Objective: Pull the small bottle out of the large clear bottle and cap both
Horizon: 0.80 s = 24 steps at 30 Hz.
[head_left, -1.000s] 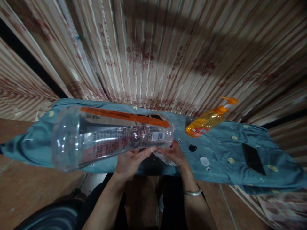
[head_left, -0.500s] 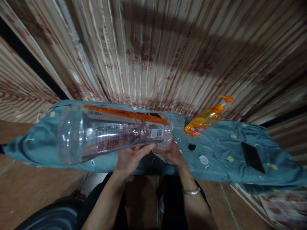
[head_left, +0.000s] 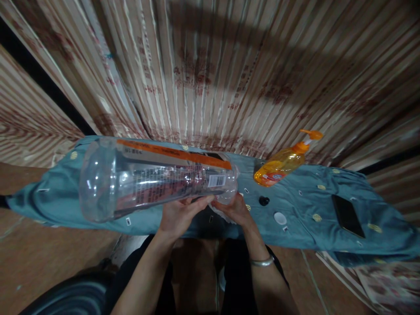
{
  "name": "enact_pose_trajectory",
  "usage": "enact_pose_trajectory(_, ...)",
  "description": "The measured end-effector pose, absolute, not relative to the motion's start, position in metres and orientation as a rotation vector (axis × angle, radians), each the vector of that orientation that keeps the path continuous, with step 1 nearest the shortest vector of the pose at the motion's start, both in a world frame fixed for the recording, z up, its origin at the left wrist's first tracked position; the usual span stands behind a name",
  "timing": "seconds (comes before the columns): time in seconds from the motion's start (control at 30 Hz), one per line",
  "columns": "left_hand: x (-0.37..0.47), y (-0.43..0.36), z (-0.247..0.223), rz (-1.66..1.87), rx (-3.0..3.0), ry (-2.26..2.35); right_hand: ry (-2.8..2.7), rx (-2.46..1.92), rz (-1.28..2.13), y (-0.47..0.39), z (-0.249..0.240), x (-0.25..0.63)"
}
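A large clear plastic container [head_left: 157,179] with an orange stripe and a barcode lies sideways above the cloth, its wide end to the left. My left hand [head_left: 180,215] grips its lower side near the narrower right part, with the fingers hidden behind it. At the container's right end, my right hand [head_left: 235,209] is closed on a crumpled white tissue [head_left: 224,215], pressed against the plastic. A silver bangle is on my right wrist. To the right stands a pump bottle [head_left: 278,166] of orange liquid.
A teal patterned cloth [head_left: 308,227] covers the long narrow table. On it lie a small black cap [head_left: 264,201], a white round lid [head_left: 280,218] and a dark phone [head_left: 348,215]. Behind hangs a striped curtain [head_left: 203,78]. A dark round stool [head_left: 72,295] is at the lower left.
The container has tilted very slightly, its left end a little higher. Both hands keep almost the same place on it, and the whole view has shifted a little.
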<state>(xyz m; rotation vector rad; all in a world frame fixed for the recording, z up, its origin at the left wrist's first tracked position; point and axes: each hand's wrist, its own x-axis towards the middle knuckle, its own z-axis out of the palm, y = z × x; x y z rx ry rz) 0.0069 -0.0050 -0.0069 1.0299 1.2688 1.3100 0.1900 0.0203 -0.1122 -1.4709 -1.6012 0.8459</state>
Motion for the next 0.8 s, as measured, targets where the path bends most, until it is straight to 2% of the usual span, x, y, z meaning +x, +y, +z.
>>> enact_pose_trajectory(0.8,0.004,-0.011,-0.007,1.238,1.072,1.406,-1.584,-1.478,0.888,0.019,-0.105,0.188)
